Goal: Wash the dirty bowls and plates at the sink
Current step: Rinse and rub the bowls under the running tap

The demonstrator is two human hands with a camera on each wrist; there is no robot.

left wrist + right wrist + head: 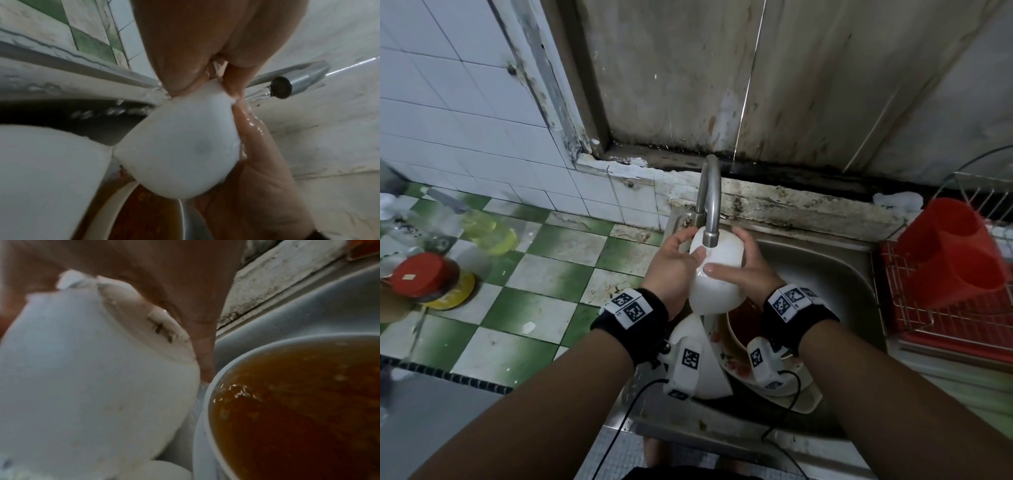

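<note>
I hold a white bowl (717, 291) with both hands under the running faucet (709, 205), and water strikes its outer side. My left hand (674, 257) grips its left side, thumb on the near face. My right hand (739, 270) grips its right side, thumb across the front. In the left wrist view the bowl (180, 146) sits between my left fingers (185, 48) and the wet right hand (257, 146). The right wrist view shows the bowl's foot ring (144, 318). Below in the sink (825, 274) lie an overturned white bowl (695, 342), a bowl of brown liquid (739, 325) (298, 402) and a plate (803, 401).
A red dish rack (955, 260) stands right of the sink. On the green and white tiled counter (544, 274) to the left are a bottle of yellow liquid (489, 229) and a red-lidded jar (421, 277). A stained wall panel rises behind the faucet.
</note>
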